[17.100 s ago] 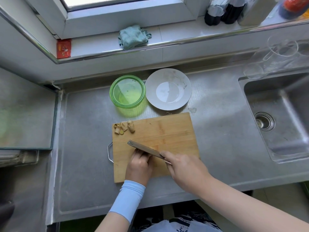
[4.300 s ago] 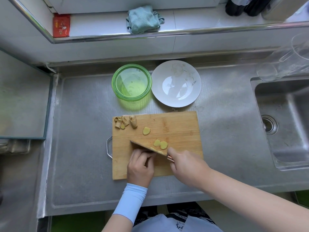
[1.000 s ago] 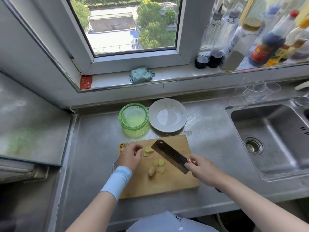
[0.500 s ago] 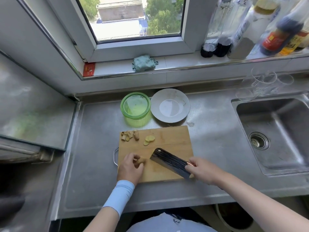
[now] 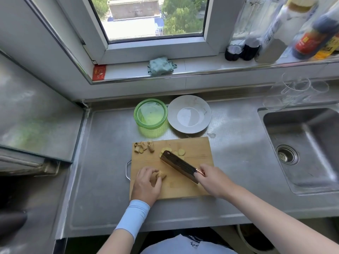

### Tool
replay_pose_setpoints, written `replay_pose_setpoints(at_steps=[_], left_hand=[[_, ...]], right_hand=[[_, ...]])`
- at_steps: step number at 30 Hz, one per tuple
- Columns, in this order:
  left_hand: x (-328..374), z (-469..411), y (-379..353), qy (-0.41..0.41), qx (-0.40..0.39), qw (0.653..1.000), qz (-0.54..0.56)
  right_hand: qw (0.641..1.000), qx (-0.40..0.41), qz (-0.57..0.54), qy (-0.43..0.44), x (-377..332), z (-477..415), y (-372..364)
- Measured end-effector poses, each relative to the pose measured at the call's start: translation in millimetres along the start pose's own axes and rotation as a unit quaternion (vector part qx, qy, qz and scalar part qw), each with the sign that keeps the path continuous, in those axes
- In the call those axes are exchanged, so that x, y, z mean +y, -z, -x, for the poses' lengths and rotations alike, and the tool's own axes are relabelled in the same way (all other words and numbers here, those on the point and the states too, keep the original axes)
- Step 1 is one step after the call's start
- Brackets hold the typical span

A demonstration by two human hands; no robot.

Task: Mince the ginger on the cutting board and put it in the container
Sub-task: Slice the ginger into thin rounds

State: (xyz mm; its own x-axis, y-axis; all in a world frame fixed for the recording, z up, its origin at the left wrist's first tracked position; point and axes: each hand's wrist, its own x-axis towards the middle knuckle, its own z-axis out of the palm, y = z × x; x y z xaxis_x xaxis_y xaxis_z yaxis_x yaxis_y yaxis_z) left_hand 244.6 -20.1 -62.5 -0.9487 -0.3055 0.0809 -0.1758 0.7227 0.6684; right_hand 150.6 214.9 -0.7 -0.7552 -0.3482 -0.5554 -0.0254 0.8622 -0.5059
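Note:
A wooden cutting board (image 5: 198, 187) lies on the steel counter. My left hand (image 5: 146, 183) pinches a ginger chunk (image 5: 162, 175) on the board's near left part. My right hand (image 5: 213, 179) grips the handle of a dark cleaver (image 5: 178, 165), whose blade slants up and left over the board's middle. Yellow ginger slices (image 5: 180, 152) lie just beyond the blade tip. Brown ginger peel scraps (image 5: 144, 147) sit at the board's far left corner. A green glass container (image 5: 150, 114) stands beyond the board.
A grey plate (image 5: 205, 105) sits right of the green container. The sink (image 5: 302, 149) is at the right, with clear glasses (image 5: 300, 90) behind it. Bottles (image 5: 271, 30), a teal cloth (image 5: 160, 66) and a red packet (image 5: 99, 72) line the window sill.
The cleaver has swung up toward the far slices, its tip now near them. My left hand still holds the ginger chunk at the near left of the board.

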Motion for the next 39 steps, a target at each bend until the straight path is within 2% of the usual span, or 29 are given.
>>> replay_pose_setpoints(at_steps=[4, 9, 15, 24, 39], left_hand=[[-4, 1, 0, -0.064, -0.006, 0.998, -0.003], [-10, -1, -2, -0.103, 0.010, 0.994, -0.020], [-9, -3, -5, -0.104, -0.011, 0.994, -0.023], [-11, 2, -11, -0.068, 0.019, 0.997, -0.024], [-20, -1, -18, -0.102, 0.046, 0.992, -0.057]], right_hand=[[0.999, 0.032, 0.028, 0.012, -10, 1, -12], [0.992, 0.043, 0.099, 0.060, -30, -2, -31], [0.982, 0.024, 0.162, 0.090, -44, -4, -39], [0.979, 0.014, 0.166, 0.118, -41, -6, -44], [0.984, 0.046, 0.103, 0.137, -43, 22, -47]])
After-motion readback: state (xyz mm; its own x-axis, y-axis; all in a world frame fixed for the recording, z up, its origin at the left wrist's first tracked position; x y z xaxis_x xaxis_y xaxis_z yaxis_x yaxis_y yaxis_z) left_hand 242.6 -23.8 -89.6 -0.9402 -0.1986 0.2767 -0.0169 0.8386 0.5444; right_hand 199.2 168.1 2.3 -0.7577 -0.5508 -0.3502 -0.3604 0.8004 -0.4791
